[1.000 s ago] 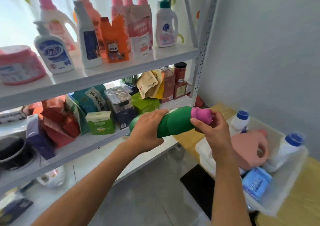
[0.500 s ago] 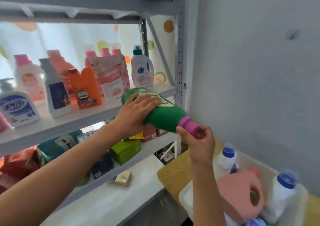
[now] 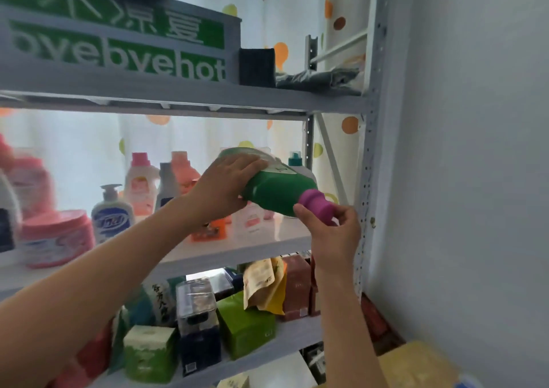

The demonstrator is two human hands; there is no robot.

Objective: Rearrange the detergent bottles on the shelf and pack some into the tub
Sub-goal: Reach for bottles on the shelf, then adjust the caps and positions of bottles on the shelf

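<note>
Gripping a green bottle in both hands, a person nears the shelf's right end, placement pending.

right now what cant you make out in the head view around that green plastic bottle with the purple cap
- Green plastic bottle with the purple cap: base hidden under the left hand.
- Its label: foreshortened, unreadable.
- White bottle with teal cap: body hidden behind the green bottle.
- Orange carton: mostly behind the left forearm.
- Tub: out of frame.
</note>
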